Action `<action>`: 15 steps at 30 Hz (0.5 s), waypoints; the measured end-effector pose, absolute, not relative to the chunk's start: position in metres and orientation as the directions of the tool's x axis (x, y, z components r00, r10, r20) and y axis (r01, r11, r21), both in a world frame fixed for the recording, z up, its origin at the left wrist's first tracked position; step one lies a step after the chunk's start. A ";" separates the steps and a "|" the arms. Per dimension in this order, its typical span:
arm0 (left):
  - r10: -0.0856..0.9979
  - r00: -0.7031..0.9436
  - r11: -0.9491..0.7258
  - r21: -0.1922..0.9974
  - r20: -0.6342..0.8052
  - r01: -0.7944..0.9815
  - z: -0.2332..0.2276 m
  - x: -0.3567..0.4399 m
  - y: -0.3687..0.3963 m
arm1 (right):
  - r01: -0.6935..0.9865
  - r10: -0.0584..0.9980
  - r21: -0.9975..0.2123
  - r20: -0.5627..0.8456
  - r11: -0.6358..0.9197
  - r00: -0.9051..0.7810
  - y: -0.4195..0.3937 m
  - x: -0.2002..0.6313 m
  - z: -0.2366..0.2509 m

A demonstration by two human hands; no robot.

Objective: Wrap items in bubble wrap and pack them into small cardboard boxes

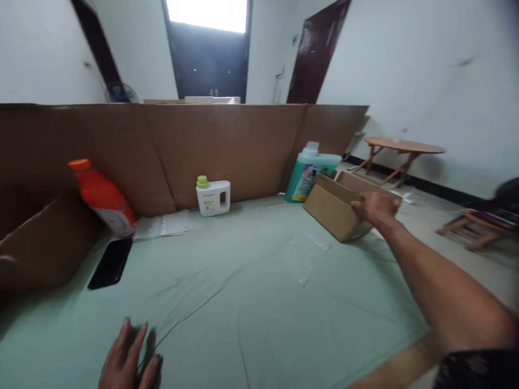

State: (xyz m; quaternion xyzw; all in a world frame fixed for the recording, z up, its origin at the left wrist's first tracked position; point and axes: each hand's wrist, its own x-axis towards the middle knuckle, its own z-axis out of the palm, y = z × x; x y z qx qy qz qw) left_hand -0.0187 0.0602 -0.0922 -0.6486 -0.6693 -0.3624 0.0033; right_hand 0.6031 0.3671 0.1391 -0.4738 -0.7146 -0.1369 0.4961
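My right hand (378, 208) grips the near edge of a small open cardboard box (330, 208) at the right side of the table. The inside of this box is mostly hidden. Just behind it stands a large bottle of teal liquid (302, 175) with a pale cap. At the lower left, my left hand (125, 359) rests near the cloth with its fingers apart and nothing in them. A clear plastic bag (306, 256) lies flat on the pale green cloth (227, 302), left of the box. Beyond my left hand is a black phone (111, 263).
A white jug with a green cap (213, 198) stands against the tall cardboard screen (231, 151). At left, an orange-red bottle (103, 197) leans beside a larger cardboard box (48, 243) and stacked plastic bags (164, 224). A round wooden table (405, 145) stands on the floor to the right.
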 end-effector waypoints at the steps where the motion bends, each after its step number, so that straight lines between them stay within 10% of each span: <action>1: 0.880 -0.168 -0.080 0.488 0.444 0.869 -0.087 -0.017 0.058 | 0.808 0.524 -0.246 0.847 0.535 -0.089 0.370 0.603 0.142; 15: 0.876 -0.308 -0.099 0.764 0.371 0.637 -0.023 0.024 0.124 | 0.696 0.558 -0.042 0.634 0.716 -0.536 0.308 0.392 0.157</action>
